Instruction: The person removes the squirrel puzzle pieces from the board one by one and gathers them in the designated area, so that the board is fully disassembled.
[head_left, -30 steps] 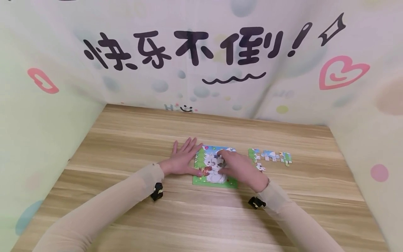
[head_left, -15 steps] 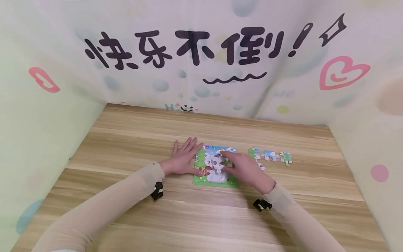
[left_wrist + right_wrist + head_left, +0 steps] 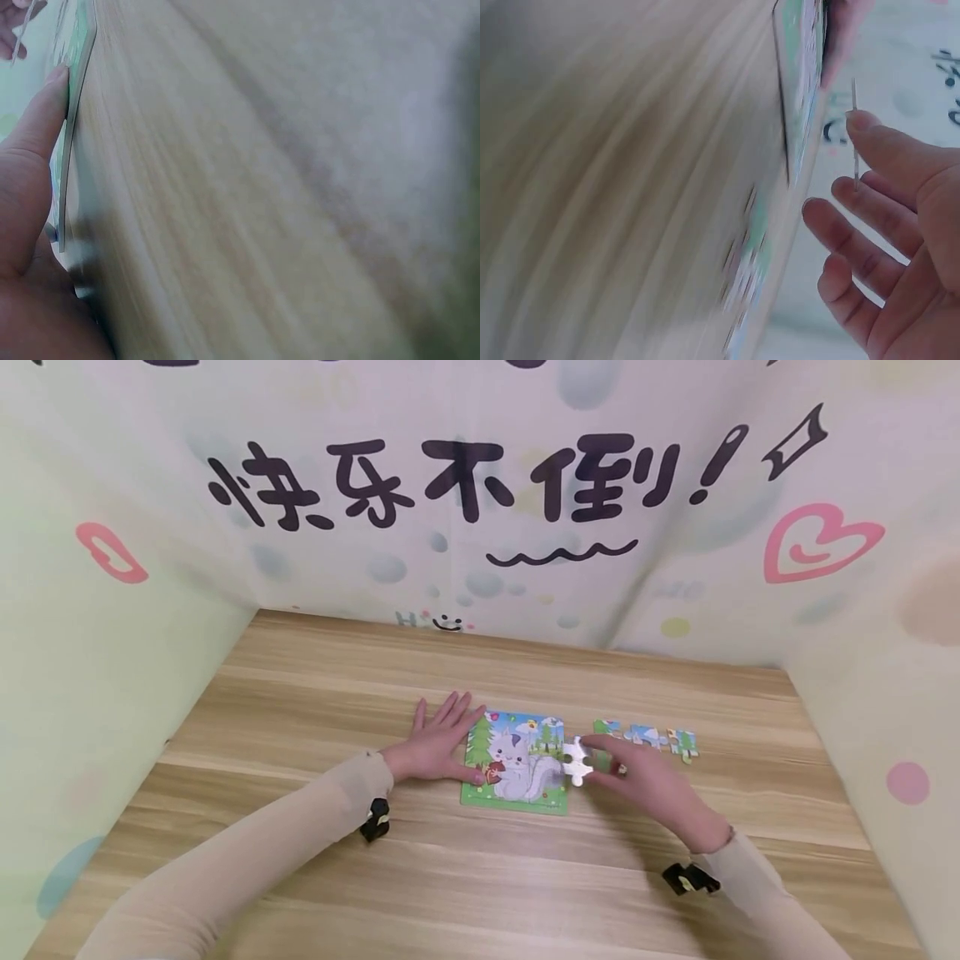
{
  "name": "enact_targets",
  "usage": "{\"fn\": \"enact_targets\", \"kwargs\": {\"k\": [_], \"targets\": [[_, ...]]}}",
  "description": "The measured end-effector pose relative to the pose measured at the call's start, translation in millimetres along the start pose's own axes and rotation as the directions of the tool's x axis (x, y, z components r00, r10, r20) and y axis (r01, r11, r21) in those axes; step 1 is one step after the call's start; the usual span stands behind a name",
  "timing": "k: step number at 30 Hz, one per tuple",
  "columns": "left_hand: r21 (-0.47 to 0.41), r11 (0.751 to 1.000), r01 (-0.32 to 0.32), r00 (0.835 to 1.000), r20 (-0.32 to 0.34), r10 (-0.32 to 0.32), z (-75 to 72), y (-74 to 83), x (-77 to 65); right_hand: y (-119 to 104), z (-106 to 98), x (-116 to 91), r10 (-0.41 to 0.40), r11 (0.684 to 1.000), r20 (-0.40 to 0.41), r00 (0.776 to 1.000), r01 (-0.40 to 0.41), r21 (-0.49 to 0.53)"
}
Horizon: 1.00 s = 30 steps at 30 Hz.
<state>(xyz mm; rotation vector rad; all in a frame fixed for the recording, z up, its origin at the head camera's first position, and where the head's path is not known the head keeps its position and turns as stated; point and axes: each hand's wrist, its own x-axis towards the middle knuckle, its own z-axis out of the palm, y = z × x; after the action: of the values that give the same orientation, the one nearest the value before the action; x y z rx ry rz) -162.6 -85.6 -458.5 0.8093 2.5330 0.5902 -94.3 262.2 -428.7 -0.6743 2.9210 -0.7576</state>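
A square squirrel puzzle lies on the table in the head view. My left hand rests at its left edge, fingers spread straight and thumb on the picture. In the left wrist view, the thumb lies along the puzzle board's rim. My right hand pinches a puzzle piece just right of the board; its visible face looks pale and shiny. The right wrist view shows that piece edge-on, raised above the table between thumb and fingers.
Several loose puzzle pieces lie right of the board, including a blue one and a green one. My right hand partly covers others. A printed curtain stands behind the wooden table.
My right hand has lifted away from the puzzle and moved right, carrying a piece. The squirrel picture beneath is now uncovered. My left hand has stayed in place.
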Motion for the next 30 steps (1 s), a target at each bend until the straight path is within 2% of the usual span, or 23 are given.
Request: {"fn": "enact_targets", "kwargs": {"k": [7, 12, 19, 25, 30], "targets": [[0.011, 1.0, 0.004, 1.0, -0.003, -0.004, 2.2, -1.0, -1.2, 35, -19, -32, 0.027, 1.0, -0.05, 0.998, -0.026, 0.012], [-0.001, 1.0, -0.007, 1.0, 0.004, 0.007, 3.4, -1.8, -0.5, 59, -27, -51, 0.004, 1.0, -0.102, 0.995, -0.006, -0.024], [-0.014, 1.0, -0.017, 1.0, -0.012, 0.017, 5.8, -4.9, 1.9, 82, -34, -62, 0.004, 0.997, -0.05, 0.999, -0.007, -0.074], [0.016, 1.0, 0.0, 1.0, -0.002, 0.0, 1.6, -2.3, -0.1, 90, -31, -62, -0.09, 0.987, -0.051, 0.995, 0.082, -0.14], [0.029, 1.0, -0.001, 1.0, -0.01, 0.002, 2.8, -1.8, -0.4, 92, -27, -56, -0.173, 0.967, -0.062, 0.983, 0.157, -0.201]]}}
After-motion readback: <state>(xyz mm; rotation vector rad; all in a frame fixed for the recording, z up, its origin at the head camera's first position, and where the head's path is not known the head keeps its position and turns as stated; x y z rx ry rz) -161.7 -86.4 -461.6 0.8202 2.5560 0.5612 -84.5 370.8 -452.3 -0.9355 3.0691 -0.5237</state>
